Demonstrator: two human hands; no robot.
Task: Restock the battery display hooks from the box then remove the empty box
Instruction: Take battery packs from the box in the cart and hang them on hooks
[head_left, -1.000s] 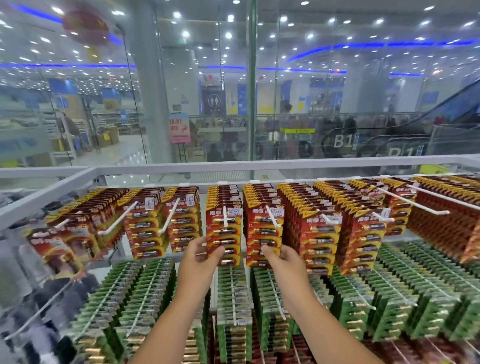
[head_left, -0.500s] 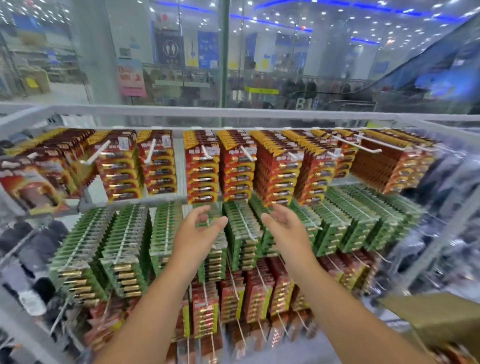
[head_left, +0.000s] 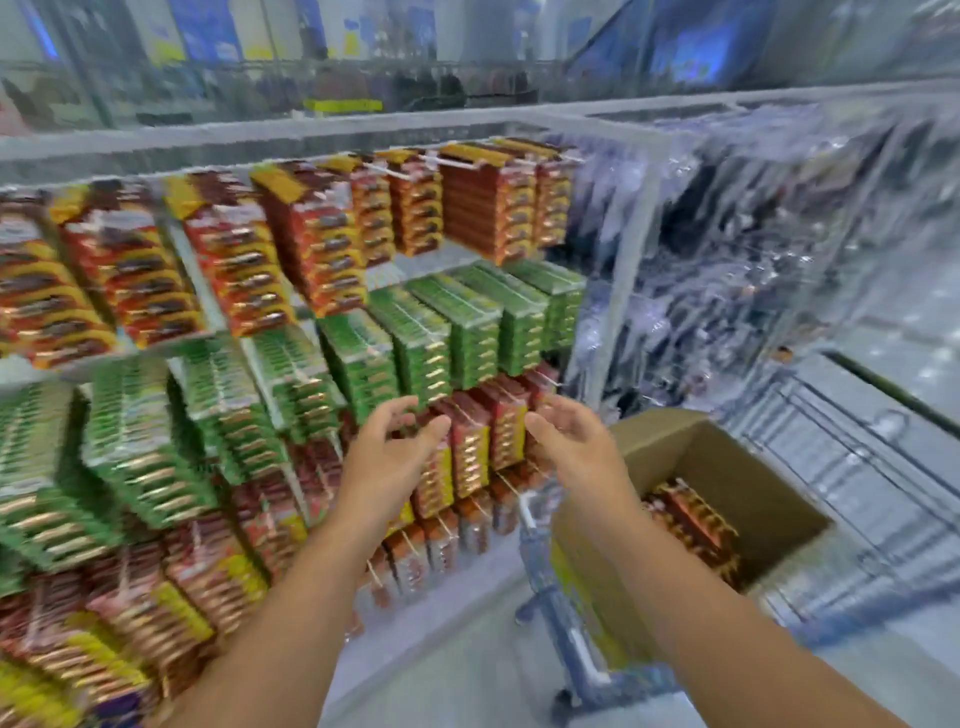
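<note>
The battery display fills the left of the view, blurred by motion: red and yellow packs (head_left: 306, 234) on the top row of hooks, green packs (head_left: 467, 322) on the middle row, red packs (head_left: 467, 457) lower down. An open cardboard box (head_left: 737, 467) sits at the lower right with several red and orange battery packs (head_left: 696, 525) inside. My left hand (head_left: 389, 457) hangs in front of the lower packs with fingers loosely spread and holds nothing. My right hand (head_left: 576, 441) is empty too, fingers relaxed, just left of the box.
The box rests on a blue metal cart (head_left: 566, 623) on the pale floor. A wire basket or cart frame (head_left: 857, 467) stands right of the box. Clear-wrapped hanging goods (head_left: 727, 234) fill the rack beyond the display's right end.
The view has swung down and to the right, bringing the box and cart into sight. Both hands have left the top-row packs and dropped, empty, toward the lower right.
</note>
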